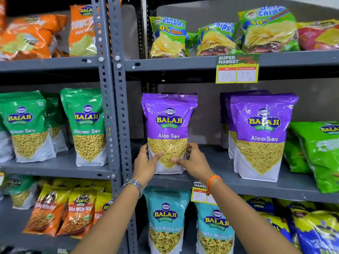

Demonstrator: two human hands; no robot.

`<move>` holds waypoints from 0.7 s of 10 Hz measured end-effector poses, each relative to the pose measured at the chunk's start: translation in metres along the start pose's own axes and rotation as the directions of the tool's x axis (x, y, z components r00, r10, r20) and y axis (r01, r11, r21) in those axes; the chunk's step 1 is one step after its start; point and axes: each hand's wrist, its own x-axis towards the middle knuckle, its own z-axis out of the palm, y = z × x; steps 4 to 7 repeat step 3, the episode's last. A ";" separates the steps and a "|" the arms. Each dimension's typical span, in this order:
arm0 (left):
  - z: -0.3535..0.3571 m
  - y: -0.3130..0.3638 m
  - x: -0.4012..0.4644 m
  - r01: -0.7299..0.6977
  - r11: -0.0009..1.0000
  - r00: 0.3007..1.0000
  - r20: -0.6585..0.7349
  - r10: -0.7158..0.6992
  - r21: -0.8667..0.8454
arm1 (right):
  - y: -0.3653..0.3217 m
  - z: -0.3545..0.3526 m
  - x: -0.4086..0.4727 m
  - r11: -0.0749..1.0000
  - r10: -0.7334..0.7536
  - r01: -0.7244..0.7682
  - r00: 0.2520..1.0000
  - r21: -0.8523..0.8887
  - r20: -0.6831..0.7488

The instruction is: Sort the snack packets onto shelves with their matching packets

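Purple Aloo Sev packet (168, 132), green Ratlami Sev packets (86, 125), teal Khatta Mitha packets (166, 217), grey shelves (201, 62).

Grey slotted steel upright (117, 99) runs full height between two shelf bays, bolt heads visible at joints. Price tag (237, 69) clipped to upper right shelf edge: "SUPER MARKET", handwritten 20 and 15. Second price tag (199, 194) on lower edge, partly hidden, reads 80. Plain grey wall (209, 110) behind right bay.

Left hand (146, 165) and right hand (195, 162) clasp an upright purple plastic Aloo Sev pouch (168, 131) on the grey metal shelf (216, 173).
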 end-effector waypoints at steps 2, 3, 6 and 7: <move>-0.001 0.000 0.003 0.002 0.999 0.999 0.033 -0.004 0.047 | -0.048 -0.044 -0.058 0.975 -0.140 0.160 0.981 0.157 -0.132; 0.000 0.001 0.005 0.006 0.999 1.000 0.030 -0.007 0.041 | -0.099 -0.095 -0.120 0.876 -0.280 0.385 0.897 0.292 -0.344; 0.000 0.001 0.005 0.006 0.999 1.000 0.030 -0.007 0.041 | -0.099 -0.095 -0.120 0.876 -0.280 0.385 0.897 0.292 -0.344; 0.000 0.001 0.005 0.006 0.999 1.000 0.030 -0.007 0.041 | -0.099 -0.095 -0.120 0.876 -0.280 0.385 0.897 0.292 -0.344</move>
